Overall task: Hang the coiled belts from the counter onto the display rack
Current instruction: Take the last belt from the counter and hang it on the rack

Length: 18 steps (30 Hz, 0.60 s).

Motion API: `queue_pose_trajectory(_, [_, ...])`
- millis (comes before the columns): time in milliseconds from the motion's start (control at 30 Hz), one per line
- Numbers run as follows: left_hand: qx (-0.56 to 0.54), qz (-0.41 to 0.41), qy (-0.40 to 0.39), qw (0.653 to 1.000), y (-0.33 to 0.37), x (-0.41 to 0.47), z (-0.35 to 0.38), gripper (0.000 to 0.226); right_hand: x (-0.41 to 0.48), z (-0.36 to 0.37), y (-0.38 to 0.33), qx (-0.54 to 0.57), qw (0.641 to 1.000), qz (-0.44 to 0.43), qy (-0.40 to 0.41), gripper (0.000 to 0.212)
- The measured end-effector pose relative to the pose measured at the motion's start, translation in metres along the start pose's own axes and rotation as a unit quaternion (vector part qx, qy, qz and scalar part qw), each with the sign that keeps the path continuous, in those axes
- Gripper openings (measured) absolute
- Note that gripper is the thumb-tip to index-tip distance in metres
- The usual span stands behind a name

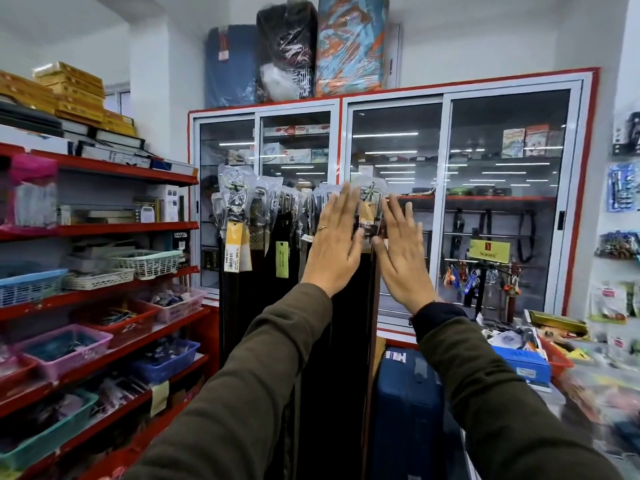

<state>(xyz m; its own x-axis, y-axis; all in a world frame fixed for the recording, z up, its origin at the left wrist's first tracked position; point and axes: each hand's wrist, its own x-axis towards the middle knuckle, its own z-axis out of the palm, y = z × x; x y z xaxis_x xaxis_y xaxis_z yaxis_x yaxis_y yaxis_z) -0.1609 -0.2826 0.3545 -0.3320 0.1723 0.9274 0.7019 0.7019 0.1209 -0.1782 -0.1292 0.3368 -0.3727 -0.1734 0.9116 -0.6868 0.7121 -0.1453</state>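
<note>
A row of dark belts point(263, 271) hangs straight down from the display rack, their buckles wrapped in clear plastic and paper tags dangling. At the right end hangs one belt point(367, 220) with a plastic-wrapped buckle and an orange tag. My left hand point(334, 244) is flat with fingers spread just left of that buckle, and my right hand point(401, 254) is flat and spread just right of it. Neither hand grips anything. The rack's bar is hidden behind the buckles. No coiled belts are visible.
Red shelves point(104, 230) with baskets of small goods run along the left. A glass-door cabinet point(446, 202) stands behind the belts. A blue suitcase point(405, 403) sits below my right arm. A cluttered counter point(540, 344) with boxes lies at the right.
</note>
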Motion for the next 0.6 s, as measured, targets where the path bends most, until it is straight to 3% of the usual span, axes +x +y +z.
queue_pose_trajectory(133, [0.132,0.048,-0.069,0.988,-0.021,0.008,0.007,0.065,0.017,0.011,0.015,-0.092,0.995,-0.025,-0.032,0.062])
queue_pose_trajectory(333, [0.165,0.01,-0.106,0.981,-0.051,0.013,0.015,0.066,0.033,0.031,0.027,-0.123,0.989,-0.033,-0.071,0.062])
queue_pose_trajectory(467, [0.172,0.02,-0.098,0.98,-0.054,0.012,0.012,0.064,0.031,0.036,0.024,-0.122,0.991,-0.024,-0.048,0.061])
queue_pose_trajectory(600, [0.182,0.044,-0.051,0.981,-0.052,0.005,-0.008,0.058,0.023,0.045,0.002,-0.134,0.989,0.011,0.06,0.055])
